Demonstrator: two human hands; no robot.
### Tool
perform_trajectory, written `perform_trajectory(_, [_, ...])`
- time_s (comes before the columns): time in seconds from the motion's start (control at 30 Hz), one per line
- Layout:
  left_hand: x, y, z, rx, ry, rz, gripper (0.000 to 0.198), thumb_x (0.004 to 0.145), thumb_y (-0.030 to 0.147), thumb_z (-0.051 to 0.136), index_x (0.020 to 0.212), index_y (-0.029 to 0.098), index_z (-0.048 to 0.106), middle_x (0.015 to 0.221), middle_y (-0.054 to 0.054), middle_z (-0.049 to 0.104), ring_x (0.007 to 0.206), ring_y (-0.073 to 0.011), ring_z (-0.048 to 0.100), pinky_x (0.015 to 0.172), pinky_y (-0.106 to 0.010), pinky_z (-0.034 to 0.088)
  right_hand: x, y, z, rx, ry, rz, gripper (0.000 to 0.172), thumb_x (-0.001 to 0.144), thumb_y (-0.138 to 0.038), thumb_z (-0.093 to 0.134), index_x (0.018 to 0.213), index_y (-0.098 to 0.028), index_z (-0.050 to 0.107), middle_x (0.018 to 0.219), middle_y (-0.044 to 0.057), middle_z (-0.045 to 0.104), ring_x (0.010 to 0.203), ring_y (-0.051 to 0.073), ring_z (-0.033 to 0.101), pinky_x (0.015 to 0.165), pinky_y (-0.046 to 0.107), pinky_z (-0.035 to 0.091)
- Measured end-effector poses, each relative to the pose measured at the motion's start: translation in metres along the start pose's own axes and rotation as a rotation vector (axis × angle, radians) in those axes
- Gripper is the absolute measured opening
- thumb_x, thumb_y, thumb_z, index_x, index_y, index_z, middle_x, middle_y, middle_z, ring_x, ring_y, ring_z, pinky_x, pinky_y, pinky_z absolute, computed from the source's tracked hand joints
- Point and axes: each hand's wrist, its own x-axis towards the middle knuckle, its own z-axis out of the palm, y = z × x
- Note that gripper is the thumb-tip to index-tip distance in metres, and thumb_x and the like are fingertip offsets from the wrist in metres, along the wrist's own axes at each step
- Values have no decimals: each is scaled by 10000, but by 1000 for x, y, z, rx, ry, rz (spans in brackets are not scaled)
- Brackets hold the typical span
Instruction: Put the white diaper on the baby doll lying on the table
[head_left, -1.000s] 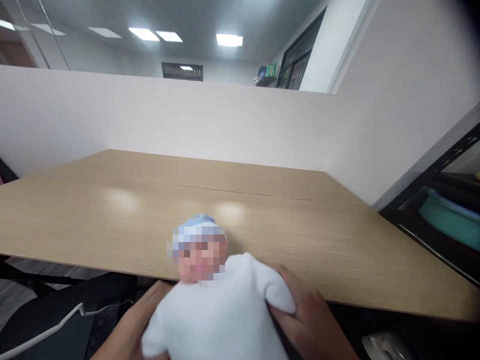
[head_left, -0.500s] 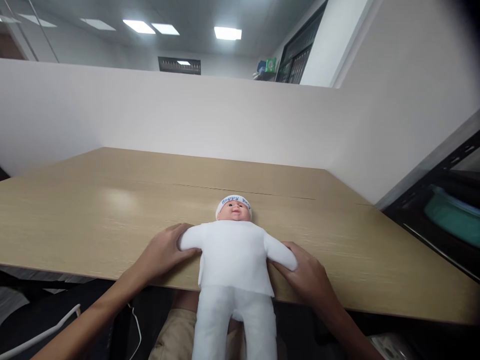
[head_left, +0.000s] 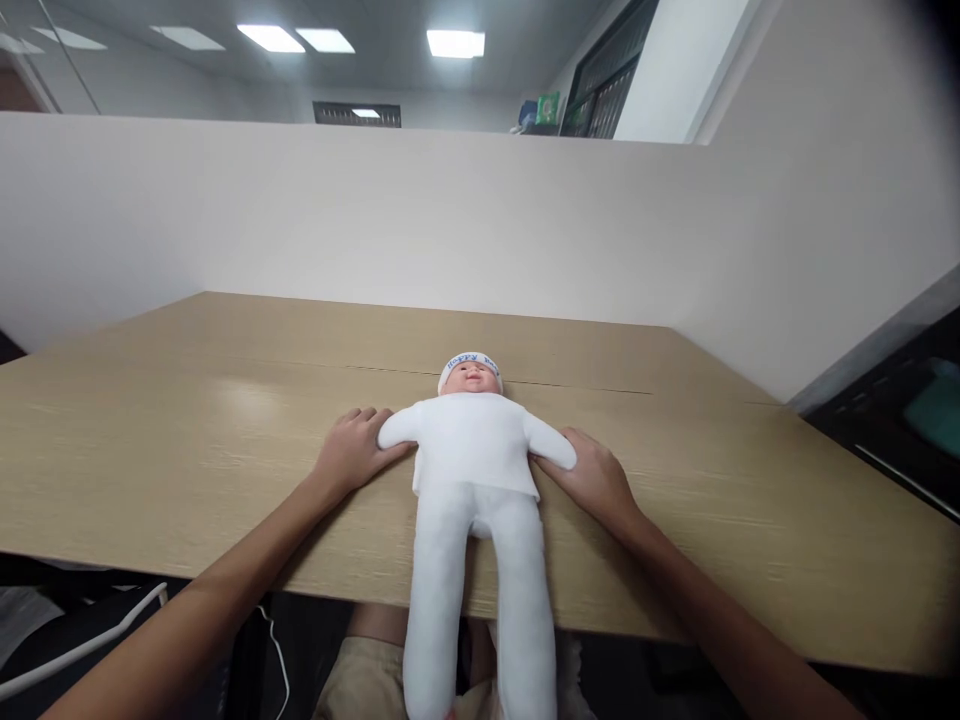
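Observation:
A baby doll (head_left: 476, 445) in a white top and white trousers lies face up on the wooden table (head_left: 187, 450). Its white headband (head_left: 471, 360) carries blue lettering, and its legs hang past the table's near edge. At the doll's arm on the left side, my left hand (head_left: 354, 450) is closed, thumb along the sleeve's lower side. My right hand (head_left: 596, 478) grips the other arm, thumb under the sleeve and fingers mostly hidden behind it. Both hands rest low, close to the tabletop.
A white partition (head_left: 420, 220) rises behind the table. On the right stands a dark rack (head_left: 892, 430) with something green inside. A white cable (head_left: 277, 655) hangs below the near edge at left, by my lap in beige shorts (head_left: 364, 675).
The doll has slid away from me, farther onto the table, with both hands moving along on its arms. More of its legs now lies over the tabletop. The camera view has shifted slightly.

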Motion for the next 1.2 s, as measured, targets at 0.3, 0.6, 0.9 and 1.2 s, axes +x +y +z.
perform_trajectory(0.3, [93,-39,39,-71,52,28,626,955,811,554,1109,230,730,1021,-110,783,1001,-344,703,815,-417,493,90,17,28,-68,23,-62,218,1001,-424,652,1107,-283,779,1096,35,820,1006,254,742,767,317,467])
perform_trajectory(0.6, [170,-66,74,22,176,14,663,937,848,564,1055,220,743,982,-124,761,986,-347,682,813,-431,481,171,30,52,-204,81,-23,284,986,-494,672,989,-227,771,1030,99,788,972,301,729,751,349,446])
perform_trajectory(0.9, [155,-99,56,-152,127,189,645,984,760,608,1402,272,660,1311,-102,727,1196,-323,661,1048,-451,508,156,77,50,-112,237,-191,598,977,-650,640,1358,-191,657,1288,171,749,1148,385,675,1001,500,502])
perform_trajectory(1.2, [158,-112,56,-185,145,12,611,978,748,614,1388,301,679,1276,-91,753,1139,-315,692,955,-419,543,173,99,49,-31,163,-211,510,1014,-552,609,1395,-230,718,1197,146,773,1102,377,678,970,507,516])
